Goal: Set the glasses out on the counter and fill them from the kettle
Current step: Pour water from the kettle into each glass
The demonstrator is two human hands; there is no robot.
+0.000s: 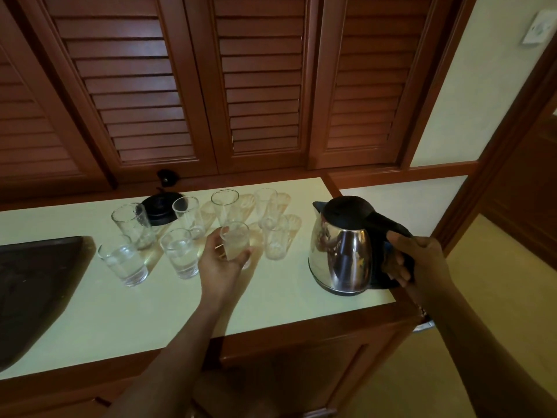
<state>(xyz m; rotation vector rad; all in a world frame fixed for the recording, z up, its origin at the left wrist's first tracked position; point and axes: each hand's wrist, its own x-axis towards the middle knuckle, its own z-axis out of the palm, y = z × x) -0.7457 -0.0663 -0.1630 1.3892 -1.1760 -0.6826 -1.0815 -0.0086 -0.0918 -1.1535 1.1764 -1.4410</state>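
Eight glasses (179, 251) stand on the pale counter (271, 300), mid-frame. The two at lower left hold water; the rest are too clear to judge. Left hand (224, 257) grips the front-middle glass (235, 241); its base is hidden. One steel kettle (340, 251) stands upright at right, with the right hand (413, 260) wrapped round its handle. One black base (159, 209) sits partly behind the glasses. One dark tray (39, 282) is cut off at the left edge.

The kettle (340, 251) in the right grip (417, 260) is mirror-silver with a black lid and handle. The glass (235, 236) in the left grip (220, 262) is clear. The worktop (286, 300) is pale cream. Beyond the grips, the shutters (262, 86) are red-brown and slatted.
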